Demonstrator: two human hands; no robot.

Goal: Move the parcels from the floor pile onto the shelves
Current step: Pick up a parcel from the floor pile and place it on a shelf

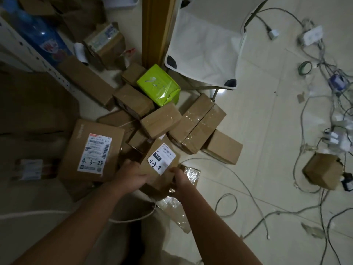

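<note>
Floor pile; parcel between hands.

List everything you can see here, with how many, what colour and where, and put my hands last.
Parcel marked 4-3-8: one, brown, front of the pile, held between both hands.
Parcel marked 4-3-24: one, brown, left of the held one.
Other cardboard parcels: roughly ten, brown, heaped on the floor behind.
Green packet: one, lime green, on top at the back of the pile.
Lone box: one, brown, far right among cables.
Cables and plugs: a tangle, white and grey, right side of the tiled floor.
Tape roll: one, greenish, near the cables.
Shelf upright: one, white, upper left.
Left hand: on the held parcel's left side.
Right hand: on its right side.
</note>
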